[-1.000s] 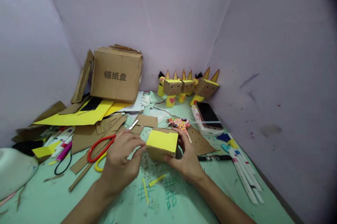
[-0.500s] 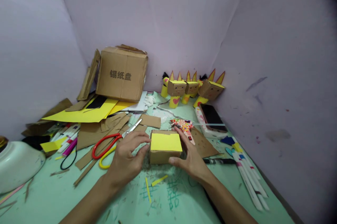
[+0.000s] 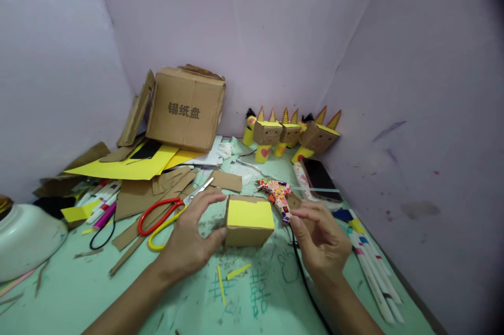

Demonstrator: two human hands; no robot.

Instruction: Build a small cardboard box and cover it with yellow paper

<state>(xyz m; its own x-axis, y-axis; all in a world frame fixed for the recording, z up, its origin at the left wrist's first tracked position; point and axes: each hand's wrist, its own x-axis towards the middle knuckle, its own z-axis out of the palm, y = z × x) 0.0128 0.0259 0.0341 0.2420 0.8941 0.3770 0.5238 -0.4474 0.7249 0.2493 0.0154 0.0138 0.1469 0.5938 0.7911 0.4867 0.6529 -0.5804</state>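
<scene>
A small cardboard box [image 3: 249,237] with a yellow paper piece [image 3: 251,214] on top sits upright on the table. My left hand [image 3: 193,230] is open at its left side, thumb and fingers spread, the thumb tip at the box's edge. To the right of the box, my right hand [image 3: 325,238] has thumb and fingertips closed at the handle end of a flower-patterned glue gun [image 3: 279,196]. A black cord runs from that handle toward the front edge. Red-and-yellow scissors [image 3: 159,215] lie left of my left hand.
Yellow paper strips [image 3: 239,271] lie before the box. Cardboard scraps [image 3: 136,199], yellow sheets [image 3: 126,167] and a large carton [image 3: 187,109] stand back left. Several box-headed figures [image 3: 268,135] stand at the back, near a phone [image 3: 321,180]. Markers [image 3: 372,267] lie on the right.
My right hand has let go of the box and moved right to the glue gun's handle. My left hand stays by the box with its fingers spread wider.
</scene>
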